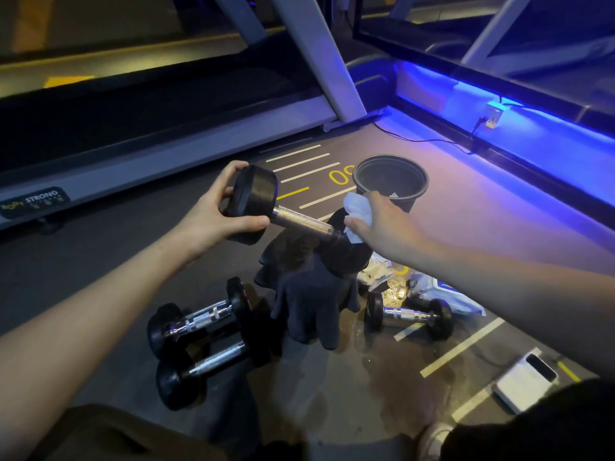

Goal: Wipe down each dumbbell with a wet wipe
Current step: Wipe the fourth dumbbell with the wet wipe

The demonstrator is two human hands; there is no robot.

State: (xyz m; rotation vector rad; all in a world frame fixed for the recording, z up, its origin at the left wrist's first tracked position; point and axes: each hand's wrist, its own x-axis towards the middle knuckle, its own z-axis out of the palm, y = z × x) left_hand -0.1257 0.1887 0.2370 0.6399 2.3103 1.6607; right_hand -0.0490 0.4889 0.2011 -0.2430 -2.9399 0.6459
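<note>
Above three small black-headed, chrome-handled dumbbells [199,341] lying on the grey gym floor [449,227], the left hand [213,214] grasps one round head of a raised black rubber dumbbell with knurled steel handle [301,224], while the right hand [382,221] pinches a crumpled white wet wipe [357,209] against its far head.

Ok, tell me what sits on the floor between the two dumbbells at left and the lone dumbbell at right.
Head view: a dark glove lies between the two dumbbells and the lone dumbbell.
</note>
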